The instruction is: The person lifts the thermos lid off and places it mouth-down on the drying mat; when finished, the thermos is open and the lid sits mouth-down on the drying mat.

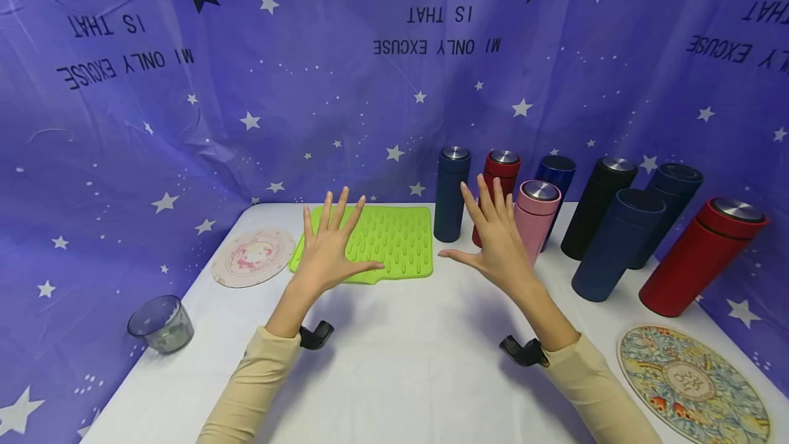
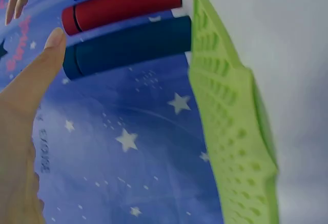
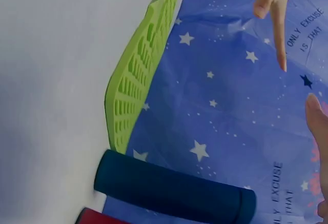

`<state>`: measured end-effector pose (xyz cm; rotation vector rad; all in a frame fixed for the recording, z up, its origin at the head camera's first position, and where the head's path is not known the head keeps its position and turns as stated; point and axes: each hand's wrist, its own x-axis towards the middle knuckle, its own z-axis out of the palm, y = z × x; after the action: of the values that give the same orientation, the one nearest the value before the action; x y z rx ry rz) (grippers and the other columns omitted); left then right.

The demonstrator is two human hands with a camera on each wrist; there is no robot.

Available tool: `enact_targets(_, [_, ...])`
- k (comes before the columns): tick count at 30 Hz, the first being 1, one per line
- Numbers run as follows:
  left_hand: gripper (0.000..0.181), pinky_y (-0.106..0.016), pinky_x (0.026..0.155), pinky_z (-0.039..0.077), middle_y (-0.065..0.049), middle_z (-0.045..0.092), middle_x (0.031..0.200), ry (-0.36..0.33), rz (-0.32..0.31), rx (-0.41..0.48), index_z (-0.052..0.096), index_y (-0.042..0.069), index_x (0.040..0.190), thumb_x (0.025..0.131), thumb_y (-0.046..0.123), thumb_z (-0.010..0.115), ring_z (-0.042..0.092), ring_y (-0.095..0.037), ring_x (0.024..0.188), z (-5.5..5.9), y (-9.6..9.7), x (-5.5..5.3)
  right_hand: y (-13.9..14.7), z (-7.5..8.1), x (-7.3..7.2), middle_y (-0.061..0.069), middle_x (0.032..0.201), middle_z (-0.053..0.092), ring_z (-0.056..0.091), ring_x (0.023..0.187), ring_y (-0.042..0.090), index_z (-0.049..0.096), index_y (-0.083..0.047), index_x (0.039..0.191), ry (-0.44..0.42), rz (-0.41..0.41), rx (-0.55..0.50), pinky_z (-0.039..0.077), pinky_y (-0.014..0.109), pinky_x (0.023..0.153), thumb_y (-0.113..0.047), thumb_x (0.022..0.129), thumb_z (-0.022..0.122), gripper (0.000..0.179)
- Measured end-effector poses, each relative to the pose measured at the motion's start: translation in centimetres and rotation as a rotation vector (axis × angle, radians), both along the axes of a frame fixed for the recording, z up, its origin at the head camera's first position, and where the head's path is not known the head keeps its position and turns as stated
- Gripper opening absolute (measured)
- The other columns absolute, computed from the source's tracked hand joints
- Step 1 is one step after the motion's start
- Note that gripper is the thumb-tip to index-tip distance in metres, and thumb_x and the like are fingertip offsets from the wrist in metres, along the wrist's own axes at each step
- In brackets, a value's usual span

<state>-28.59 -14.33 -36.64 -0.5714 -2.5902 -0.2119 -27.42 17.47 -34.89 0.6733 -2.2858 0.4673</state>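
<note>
Both hands are raised over the white table with fingers spread, holding nothing. In the head view my left hand [image 1: 328, 252] hovers in front of a green drying mat [image 1: 394, 242] covered in raised oval bumps. My right hand [image 1: 498, 245] is up before a pink thermos flask [image 1: 537, 214] and partly hides it. Behind that hand stand a dark blue flask [image 1: 452, 197] and a red flask [image 1: 502, 168]. The left wrist view shows the left thumb [image 2: 43, 67] apart from the mat [image 2: 225, 116]. A thumb [image 3: 318, 121] edges into the right wrist view.
More flasks stand upright at the right: a black one [image 1: 598, 207], several blue ones and a large red one [image 1: 699, 259]. A patterned round mat [image 1: 727, 368] lies front right. At the left are a pink round mat [image 1: 254, 257] and a glass bowl [image 1: 163, 324].
</note>
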Motion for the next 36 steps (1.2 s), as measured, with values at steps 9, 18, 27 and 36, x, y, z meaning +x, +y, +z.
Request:
enact_targets(9, [0.125,-0.059,0.108,-0.019,-0.001,-0.011,0.161,-0.172,0.007,0.068,-0.001,0.027,0.156,0.065,0.073,0.072,-0.015,-0.027,0.145,-2.5,-3.7,-0.8,-1.4,-1.1,-3.1,0.01,0.16,0.01,0.003,0.147,0.027,0.017,-0.017,0.156,-0.127,0.131,-0.241,0.011,0.057,0.115,-0.036,0.068,0.089,0.115])
enact_targets(18, [0.123,-0.06,0.107,-0.02,-0.009,-0.006,0.16,-0.375,0.022,0.231,0.002,0.017,0.156,0.069,0.061,0.077,-0.011,-0.037,0.144,-5.2,-6.6,-2.5,-2.4,-2.4,-6.5,0.006,0.158,0.021,0.023,0.143,0.023,0.017,-0.017,0.155,-0.229,0.057,-0.556,0.027,0.05,0.113,-0.034,0.073,0.086,0.109])
enact_targets(27, [0.112,-0.066,0.11,0.004,-0.025,0.006,0.157,-0.509,-0.027,0.306,0.012,0.002,0.154,0.076,0.047,0.078,0.003,-0.048,0.141,-6.6,-8.7,-4.0,-3.7,-3.4,-10.0,0.012,0.155,0.027,0.029,0.14,0.03,0.021,-0.011,0.154,-0.235,0.074,-0.81,0.028,0.042,0.113,-0.029,0.077,0.083,0.1])
enact_targets(36, [0.099,-0.063,0.111,0.014,-0.035,0.021,0.149,-0.565,-0.067,0.319,0.024,-0.008,0.148,0.08,0.04,0.077,0.016,-0.051,0.138,-7.2,-9.6,-4.5,-3.9,-5.0,-12.7,0.015,0.154,0.03,0.03,0.14,0.025,0.023,-0.007,0.153,-0.263,-0.015,-0.903,0.028,0.038,0.114,-0.025,0.079,0.082,0.097])
